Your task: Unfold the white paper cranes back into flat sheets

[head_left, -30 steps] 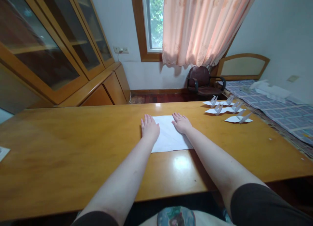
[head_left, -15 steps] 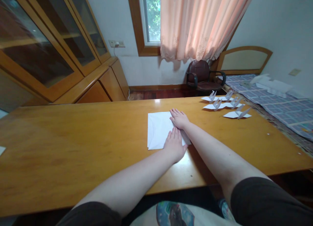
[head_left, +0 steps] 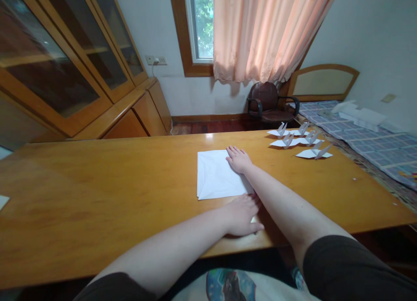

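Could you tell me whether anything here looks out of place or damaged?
Nothing stands out: the paper lies flat under the right hand, creased but untorn, and the cranes stand in a neat group.

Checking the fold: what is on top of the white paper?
The right hand lies flat on the white paper, hiding its far right part. The left hand rests on the table at its near edge.

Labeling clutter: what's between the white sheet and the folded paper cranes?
Head view: just bare tabletop between the white sheet and the paper cranes. The right hand rests on the sheet.
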`<action>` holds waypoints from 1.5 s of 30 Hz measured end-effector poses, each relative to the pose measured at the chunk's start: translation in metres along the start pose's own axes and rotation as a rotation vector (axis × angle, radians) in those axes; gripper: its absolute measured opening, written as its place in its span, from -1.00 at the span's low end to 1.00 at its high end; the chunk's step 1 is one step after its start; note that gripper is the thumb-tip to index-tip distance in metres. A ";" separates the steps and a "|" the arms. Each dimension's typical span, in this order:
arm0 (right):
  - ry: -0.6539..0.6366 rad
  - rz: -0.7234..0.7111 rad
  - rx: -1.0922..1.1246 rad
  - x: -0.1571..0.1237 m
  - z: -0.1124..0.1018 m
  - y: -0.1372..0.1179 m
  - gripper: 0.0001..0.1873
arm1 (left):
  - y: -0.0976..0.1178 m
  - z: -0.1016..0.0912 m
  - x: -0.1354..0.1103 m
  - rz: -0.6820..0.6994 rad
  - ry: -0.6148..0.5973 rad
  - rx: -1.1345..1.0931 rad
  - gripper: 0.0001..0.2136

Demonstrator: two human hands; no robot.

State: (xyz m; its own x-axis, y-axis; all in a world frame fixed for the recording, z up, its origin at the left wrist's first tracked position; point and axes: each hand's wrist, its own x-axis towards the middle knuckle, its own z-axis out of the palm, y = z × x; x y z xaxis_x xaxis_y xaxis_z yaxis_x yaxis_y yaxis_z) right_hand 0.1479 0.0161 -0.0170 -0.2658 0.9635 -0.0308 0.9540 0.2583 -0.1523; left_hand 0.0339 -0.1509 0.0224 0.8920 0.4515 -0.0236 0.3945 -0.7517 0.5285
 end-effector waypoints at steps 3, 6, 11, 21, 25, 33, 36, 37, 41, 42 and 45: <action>0.003 0.002 -0.009 0.000 0.000 0.000 -0.39 | -0.014 -0.020 -0.002 -0.180 0.220 -0.113 -0.60; 0.012 -0.005 -0.023 0.000 0.001 0.000 -0.39 | -0.038 -0.028 0.009 -0.519 0.564 0.052 -0.62; 0.010 -0.017 -0.026 -0.001 0.002 0.001 -0.40 | -0.071 -0.012 0.025 -0.581 0.336 0.298 -0.23; 0.016 -0.012 -0.010 -0.003 -0.001 -0.003 -0.39 | -0.095 -0.018 0.009 -0.637 0.261 0.346 -0.23; 0.032 -0.004 -0.004 -0.002 0.000 -0.002 -0.39 | -0.109 -0.022 0.005 -0.661 0.271 0.371 -0.20; 0.043 -0.010 0.014 -0.002 0.002 -0.002 -0.38 | -0.145 -0.046 -0.019 -0.797 0.299 0.367 -0.20; 0.040 -0.007 0.017 -0.002 0.002 -0.002 -0.38 | -0.159 -0.059 -0.029 -0.803 0.260 0.356 -0.23; 0.037 -0.005 0.019 -0.002 0.002 -0.002 -0.38 | -0.164 -0.063 -0.031 -0.810 0.248 0.350 -0.24; 0.025 -0.001 0.022 -0.002 0.001 -0.002 -0.38 | -0.178 -0.076 -0.038 -0.859 0.245 0.342 -0.28; 0.024 0.000 0.021 -0.002 0.001 -0.002 -0.38 | -0.180 -0.078 -0.039 -0.868 0.247 0.341 -0.28; 0.025 0.002 0.019 -0.002 0.001 -0.001 -0.38 | -0.187 -0.080 -0.041 -0.880 0.260 0.330 -0.26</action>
State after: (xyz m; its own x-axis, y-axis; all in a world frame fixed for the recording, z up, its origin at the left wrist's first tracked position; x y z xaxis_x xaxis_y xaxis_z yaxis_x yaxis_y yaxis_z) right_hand 0.1475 0.0135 -0.0177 -0.2604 0.9655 -0.0062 0.9516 0.2555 -0.1707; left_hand -0.0941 0.0100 -0.0073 0.1876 0.9784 -0.0874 0.9739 -0.1736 0.1465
